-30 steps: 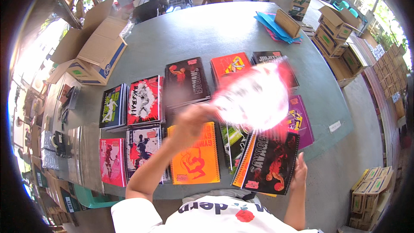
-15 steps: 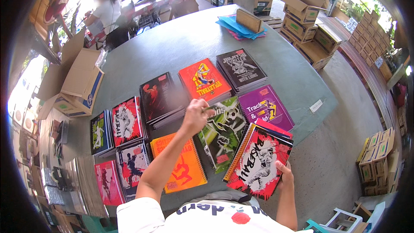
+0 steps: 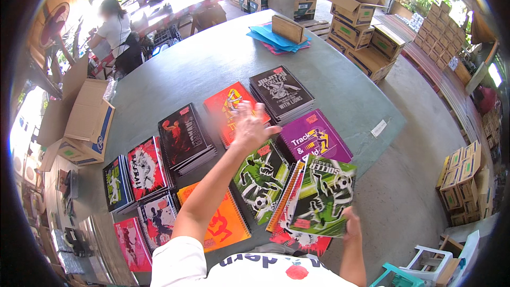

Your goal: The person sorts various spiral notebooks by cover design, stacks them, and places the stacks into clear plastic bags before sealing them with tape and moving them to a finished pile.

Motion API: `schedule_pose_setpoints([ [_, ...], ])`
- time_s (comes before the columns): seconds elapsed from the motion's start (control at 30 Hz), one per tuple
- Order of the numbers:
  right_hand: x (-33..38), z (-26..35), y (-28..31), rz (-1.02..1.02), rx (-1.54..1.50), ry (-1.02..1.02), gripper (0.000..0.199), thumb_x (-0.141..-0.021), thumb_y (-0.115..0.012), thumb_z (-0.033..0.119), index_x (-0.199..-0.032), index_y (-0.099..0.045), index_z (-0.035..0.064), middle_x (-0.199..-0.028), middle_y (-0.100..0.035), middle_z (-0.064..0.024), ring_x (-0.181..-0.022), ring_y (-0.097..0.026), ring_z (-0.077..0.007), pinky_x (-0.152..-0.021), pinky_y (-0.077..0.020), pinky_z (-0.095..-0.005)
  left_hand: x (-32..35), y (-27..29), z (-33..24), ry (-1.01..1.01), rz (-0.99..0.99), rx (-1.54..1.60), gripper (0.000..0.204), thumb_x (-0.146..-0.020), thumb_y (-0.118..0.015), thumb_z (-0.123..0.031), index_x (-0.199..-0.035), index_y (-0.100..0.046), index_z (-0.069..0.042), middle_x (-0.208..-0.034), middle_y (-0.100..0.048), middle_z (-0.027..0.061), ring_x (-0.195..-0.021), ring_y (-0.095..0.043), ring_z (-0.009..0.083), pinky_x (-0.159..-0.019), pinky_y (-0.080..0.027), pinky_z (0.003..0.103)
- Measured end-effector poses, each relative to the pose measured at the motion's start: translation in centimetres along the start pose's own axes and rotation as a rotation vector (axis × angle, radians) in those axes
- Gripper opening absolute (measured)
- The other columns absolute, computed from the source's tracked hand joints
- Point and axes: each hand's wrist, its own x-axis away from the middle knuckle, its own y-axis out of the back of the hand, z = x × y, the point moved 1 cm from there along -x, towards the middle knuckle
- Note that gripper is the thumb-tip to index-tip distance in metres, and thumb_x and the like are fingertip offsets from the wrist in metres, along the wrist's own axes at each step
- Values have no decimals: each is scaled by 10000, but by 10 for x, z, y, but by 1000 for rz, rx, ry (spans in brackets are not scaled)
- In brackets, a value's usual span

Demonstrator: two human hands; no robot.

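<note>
My right hand (image 3: pixel 351 224) grips a fanned bundle of spiral notebooks by its right edge. On top of that bundle lies a green notebook with a soccer player (image 3: pixel 325 196), and a red-and-white notebook (image 3: pixel 300 239) shows beneath it. My left hand (image 3: pixel 252 127), slightly blurred, reaches over a red-orange notebook (image 3: pixel 228 107) with its fingers apart and nothing in them; whether it touches the cover I cannot tell. Close by lie another green soccer notebook (image 3: pixel 260 180), a purple notebook (image 3: pixel 317 137), and a stack of black notebooks (image 3: pixel 281 94).
Further left are dark notebooks (image 3: pixel 186 137), red baseball notebooks (image 3: pixel 146 169) and a yellow-orange notebook (image 3: pixel 226 215). A wooden block (image 3: pixel 288 29) rests on blue sheets (image 3: pixel 263 36) at the table's far end. An open carton (image 3: pixel 87 119) stands left; a person (image 3: pixel 114 34) works beyond.
A green soccer notebook now tops the bundle in my right hand, over the red-and-white one. My left hand has moved from the green notebooks to the red-orange one, its fingers spreading.
</note>
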Motion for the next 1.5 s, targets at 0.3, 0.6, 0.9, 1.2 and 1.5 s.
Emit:
schedule_pose_setpoints([
  [0.3, 2, 7, 25, -43, 254, -91, 512, -724, -597, 122, -1200, -457, -5, -1074, -587, -129, -948, -592, -242, -835, -489, -379, -4, 74, 19, 26, 293, 573, 310, -785, -576, -63, -1093, -574, -30, -1003, -634, 146, -926, -615, 282, -804, -493, 357],
  [0.6, 6, 14, -40, 105, 50, -99, 578, -805, -562, 336, -1262, -421, 12, -1203, -522, -144, -1045, -546, -271, -879, -464, -411, 41, 13, -46, -1150, 592, 636, 507, -647, -532, 101, -1080, -622, -147, -1261, -512, 87, -1253, -391, 285, -1060, -282, 426],
  [0.9, -2, -13, 9, -189, 384, 65, 548, -768, -649, 232, -1211, -448, -22, -1102, -584, -129, -941, -604, -219, -821, -496, -373, -97, -61, 12, -783, 302, 22, 458, -704, -581, -45, -1151, -486, -21, -1164, -509, 184, -1123, -480, 298, -911, -418, 392],
  [1.2, 11, -10, -27, -45, -93, -72, 814, -770, -538, 617, -1275, -395, -6, -1195, -527, -137, -1063, -546, -259, -852, -480, -434, 21, 99, -143, -492, 1049, 543, 419, -888, -492, -352, -1002, -518, 50, -881, -597, 273, -942, -591, 362, -659, -507, 417],
  [1.5, 26, -37, 8, -47, -159, -59, 555, -798, -473, 328, -1199, -489, -55, -1170, -552, -207, -1038, -566, -313, -910, -446, -444, -1, -17, -68, -1077, 324, -24, 582, -712, -581, -39, -1271, -432, -97, -1291, -444, 146, -1204, -424, 307, -995, -355, 395],
])
